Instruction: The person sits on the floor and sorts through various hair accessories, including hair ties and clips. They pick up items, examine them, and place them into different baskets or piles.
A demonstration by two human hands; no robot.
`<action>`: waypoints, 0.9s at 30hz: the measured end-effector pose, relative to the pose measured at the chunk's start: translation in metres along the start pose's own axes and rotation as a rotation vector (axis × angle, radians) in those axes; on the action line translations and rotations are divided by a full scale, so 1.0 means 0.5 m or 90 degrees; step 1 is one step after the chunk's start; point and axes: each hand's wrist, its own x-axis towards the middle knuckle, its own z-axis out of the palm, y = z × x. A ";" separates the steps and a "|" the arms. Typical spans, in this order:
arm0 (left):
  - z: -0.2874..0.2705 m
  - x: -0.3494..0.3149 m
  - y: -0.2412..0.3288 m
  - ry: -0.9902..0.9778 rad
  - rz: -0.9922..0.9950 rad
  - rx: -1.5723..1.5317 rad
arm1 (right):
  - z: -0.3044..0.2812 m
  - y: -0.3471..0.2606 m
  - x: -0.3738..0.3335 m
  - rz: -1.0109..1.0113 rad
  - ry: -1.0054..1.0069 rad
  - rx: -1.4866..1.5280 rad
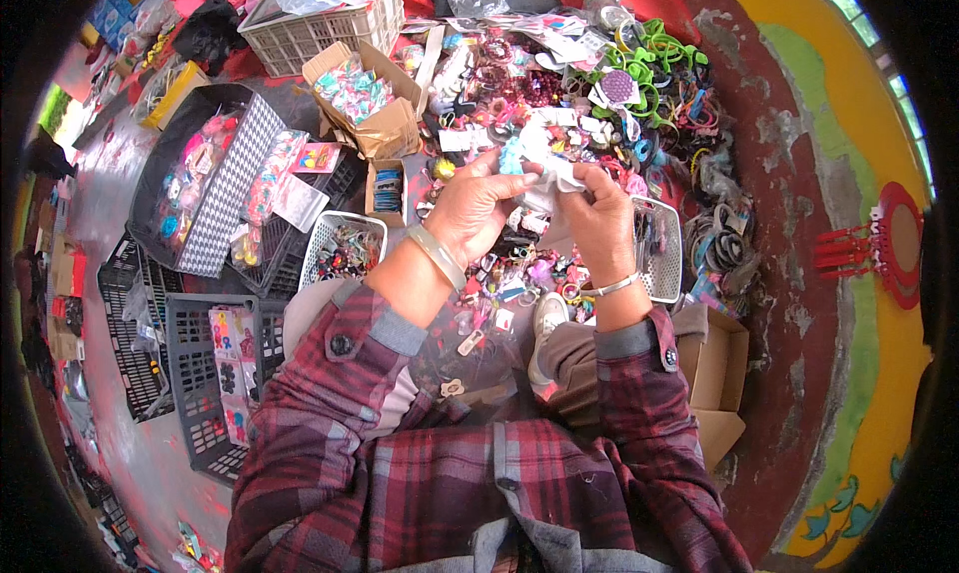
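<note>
Over the heap of small accessories (519,83), the left hand (470,210) and the right hand (605,228) both pinch a thin white-and-pale-blue piece (539,149), which, should those pinches slacken, could drop and get lost among the clutter.

Over the trinket heap (519,88), the left grip (468,211) and right grip (603,225) pinch a white-and-blue piece (541,151); left of the heap stands an open cardboard box (392,135).

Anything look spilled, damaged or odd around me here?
Yes. On the right, the dark red painted lower wall looks chipped and patchy. Ahead, small multicoloured plastic trinkets lie in a loose jumble, as if tipped out.
</note>
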 end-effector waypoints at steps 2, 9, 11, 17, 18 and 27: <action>-0.001 -0.003 0.000 0.035 0.002 -0.008 | -0.009 -0.023 0.004 0.031 -0.001 0.184; -0.008 0.004 -0.008 0.071 0.006 -0.055 | -0.025 -0.038 0.010 0.114 0.073 0.321; -0.010 0.009 -0.012 0.058 0.015 -0.071 | -0.021 -0.051 0.007 0.098 0.023 0.289; 0.012 0.004 -0.016 0.024 0.045 -0.012 | 0.015 -0.045 0.003 -0.190 0.105 -0.122; 0.013 0.003 -0.018 0.018 0.041 -0.001 | 0.022 -0.053 0.003 -0.277 0.126 -0.197; -0.018 0.012 -0.033 0.048 0.060 -0.033 | 0.051 -0.033 -0.014 -0.274 -0.036 -0.168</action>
